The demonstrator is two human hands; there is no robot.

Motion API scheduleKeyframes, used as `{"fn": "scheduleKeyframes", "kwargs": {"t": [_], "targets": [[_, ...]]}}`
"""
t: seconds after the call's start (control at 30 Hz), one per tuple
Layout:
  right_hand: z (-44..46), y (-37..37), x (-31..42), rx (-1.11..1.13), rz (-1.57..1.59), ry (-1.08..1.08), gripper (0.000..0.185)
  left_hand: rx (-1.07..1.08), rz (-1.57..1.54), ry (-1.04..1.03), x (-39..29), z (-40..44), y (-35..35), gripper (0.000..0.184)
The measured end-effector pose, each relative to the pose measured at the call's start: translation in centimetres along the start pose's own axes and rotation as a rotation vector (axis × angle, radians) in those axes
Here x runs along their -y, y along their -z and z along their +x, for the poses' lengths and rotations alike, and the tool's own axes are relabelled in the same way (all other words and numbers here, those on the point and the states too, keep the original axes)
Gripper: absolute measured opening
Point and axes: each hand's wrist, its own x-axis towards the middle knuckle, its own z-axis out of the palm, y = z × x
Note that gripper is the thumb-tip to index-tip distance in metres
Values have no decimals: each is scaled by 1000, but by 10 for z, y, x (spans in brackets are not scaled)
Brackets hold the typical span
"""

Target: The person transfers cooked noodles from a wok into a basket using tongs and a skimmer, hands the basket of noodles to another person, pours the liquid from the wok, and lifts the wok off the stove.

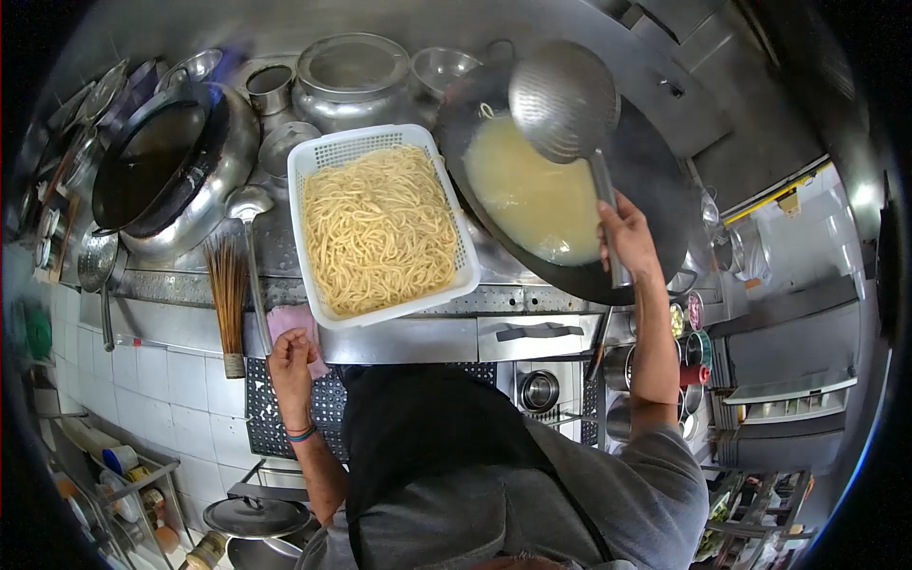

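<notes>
Probably stiff but top-heavy, the broad perforated steel skimmer (560, 100) suits the right hand's (627, 233) closed handle grip; left hand (290, 366) curls by pink cloth (296, 323), pinch unclear.

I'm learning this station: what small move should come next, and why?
Probably lower the strainer toward the pale noodle-like loop: it lies at the cloudy liquid's edge in the wok, and the right hand holds the strainer above.

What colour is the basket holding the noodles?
The basket is white, and it shows best in the head view.
</notes>
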Motion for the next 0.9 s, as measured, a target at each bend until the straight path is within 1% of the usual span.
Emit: {"fn": "scheduleKeyframes", "kwargs": {"t": [0.07, 0.17, 0.27, 0.37, 0.47, 0.5, 0.6, 0.63, 0.73, 0.83, 0.9], "targets": [[27, 24, -28, -72, -9, 33, 38, 6, -16, 1, 1, -3, 4, 16], [72, 59, -76, -238, -132, -42, 40, 14, 61, 5, 1, -5, 9, 16], [89, 72, -103, -379, -58, -97, 45, 2, 2, 21, 3, -4, 10, 17], [113, 89, -135, -358, 85, -212, 49, 23, -3, 5, -2, 1, 8, 17], [130, 76, -149, -367, 137, -244, 41, 59, 11, -13, -7, 6, 4, 17], [133, 73, -150, -312, 154, -276, 34, 60, 2, -18, -7, 7, 3, 17], [145, 52, -150, -210, 203, -284, 30, 49, -20, -28, -7, 7, 0, 16], [147, 45, -148, -216, 243, -271, 28, 42, -23, -29, -8, 6, -1, 16], [150, 32, -129, -157, 232, -279, 26, 22, 9, -12, -14, -1, -4, 16], [156, 22, -116, -99, 316, -347, 26, 30, 36, 10, -13, -5, -3, 16], [165, 13, -120, -82, 387, -357, 23, 29, 33, 18, -11, -8, -1, 16]]}}
